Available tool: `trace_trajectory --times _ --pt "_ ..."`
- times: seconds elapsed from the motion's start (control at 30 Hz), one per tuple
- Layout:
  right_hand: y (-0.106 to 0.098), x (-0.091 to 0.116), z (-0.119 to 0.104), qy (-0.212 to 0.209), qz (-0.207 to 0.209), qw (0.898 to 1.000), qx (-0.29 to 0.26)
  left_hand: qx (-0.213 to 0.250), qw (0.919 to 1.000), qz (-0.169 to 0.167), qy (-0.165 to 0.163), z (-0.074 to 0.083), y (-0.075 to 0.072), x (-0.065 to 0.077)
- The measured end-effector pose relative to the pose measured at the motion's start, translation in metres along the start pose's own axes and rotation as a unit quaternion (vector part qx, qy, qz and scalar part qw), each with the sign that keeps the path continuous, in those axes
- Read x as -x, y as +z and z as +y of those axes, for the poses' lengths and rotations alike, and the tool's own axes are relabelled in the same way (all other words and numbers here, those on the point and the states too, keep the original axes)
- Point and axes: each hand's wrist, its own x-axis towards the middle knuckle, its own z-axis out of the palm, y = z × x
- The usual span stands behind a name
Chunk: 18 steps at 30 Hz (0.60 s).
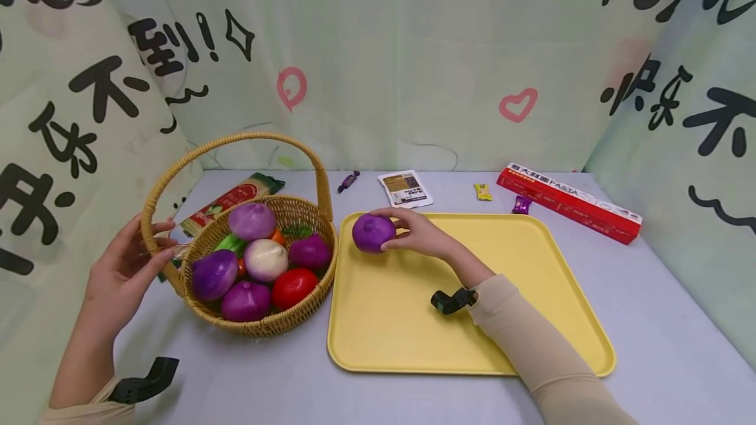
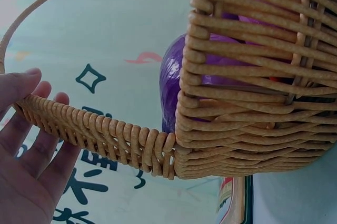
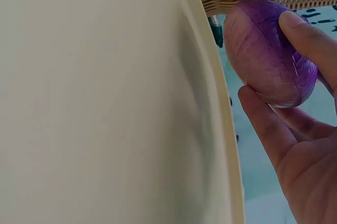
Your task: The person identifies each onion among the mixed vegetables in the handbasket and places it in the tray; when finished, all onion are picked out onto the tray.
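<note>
My left hand grips the side of the handle of a wicker basket, thumb on one side and fingers on the other. The basket holds several purple onions, a white onion, a red tomato and some partly hidden green and orange pieces. My right hand pinches a purple onion between thumb and fingers, over the far left corner of a yellow tray. In the right wrist view this onion appears beyond the tray's rim, with the basket behind it.
Behind the basket lies a red and green food packet. Along the back are a dark wrapped candy, a white and brown pouch, a yellow candy, a purple candy and a long red pasta box. Printed curtains enclose the table.
</note>
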Motion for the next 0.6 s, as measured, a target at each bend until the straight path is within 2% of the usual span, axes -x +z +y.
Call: trace_trajectory --times 0.6 --pt "0.000 -0.001 0.018 0.023 -0.008 1.000 -0.007 0.001 1.0000 0.003 0.009 -0.001 0.000 0.001"
